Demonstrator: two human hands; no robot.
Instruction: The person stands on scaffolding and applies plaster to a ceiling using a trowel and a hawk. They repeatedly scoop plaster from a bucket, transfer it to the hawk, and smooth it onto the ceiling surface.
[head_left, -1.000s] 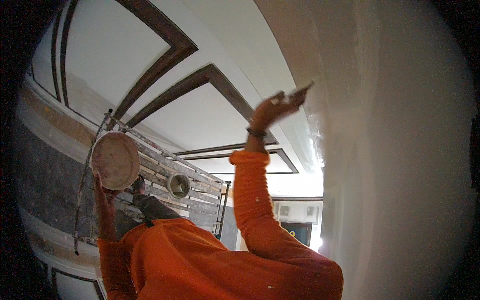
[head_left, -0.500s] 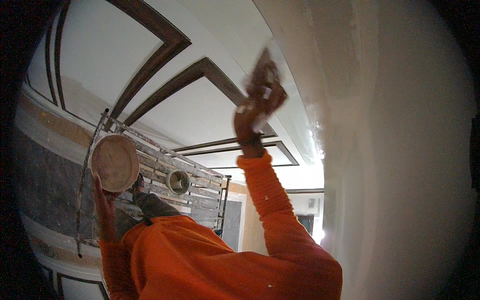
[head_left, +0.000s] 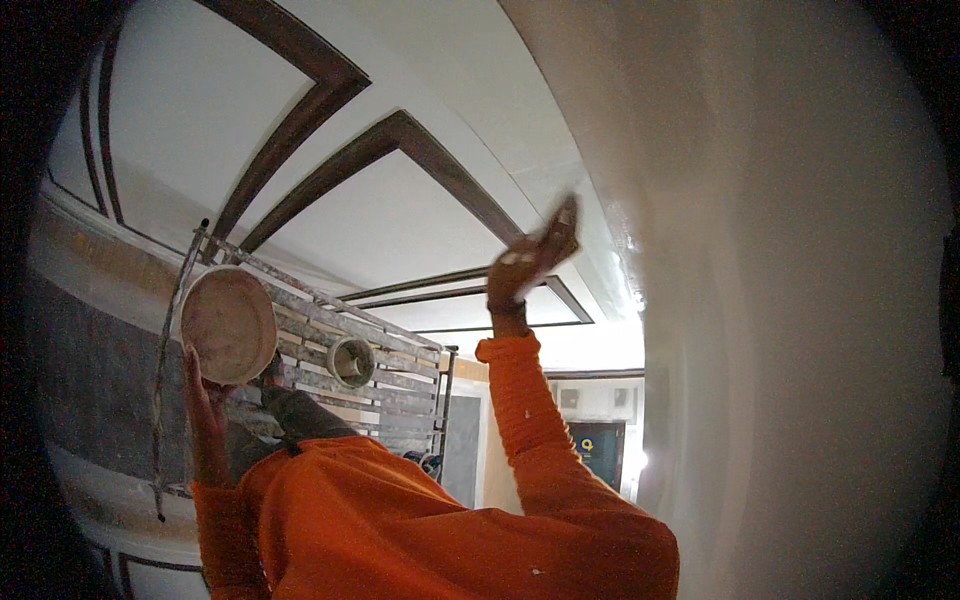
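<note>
My left hand (head_left: 208,392) supports a round, shallow pan (head_left: 228,322) by its lower edge, at the left. The pan's inside looks pale and smeared, and most of my left fingers are hidden behind it. Raised to the right of the middle, my right hand (head_left: 530,262) is close to the seam beside the smooth pale surface (head_left: 740,300). Its fingers are pressed together and blurred, with whitish smears on the hand. Whatever they pinch, if anything, cannot be made out. Both arms wear orange sleeves.
A slatted scaffold platform (head_left: 400,385) lies below, with a metal rail (head_left: 165,400) along its left end. On the slats stands a small bucket (head_left: 351,362) with something inside. White panels carry dark brown moulding (head_left: 440,170). A doorway (head_left: 463,450) shows beyond the scaffold.
My right hand has come down and slightly right along the seam, and its wrist has turned. The left hand and pan have barely moved.
</note>
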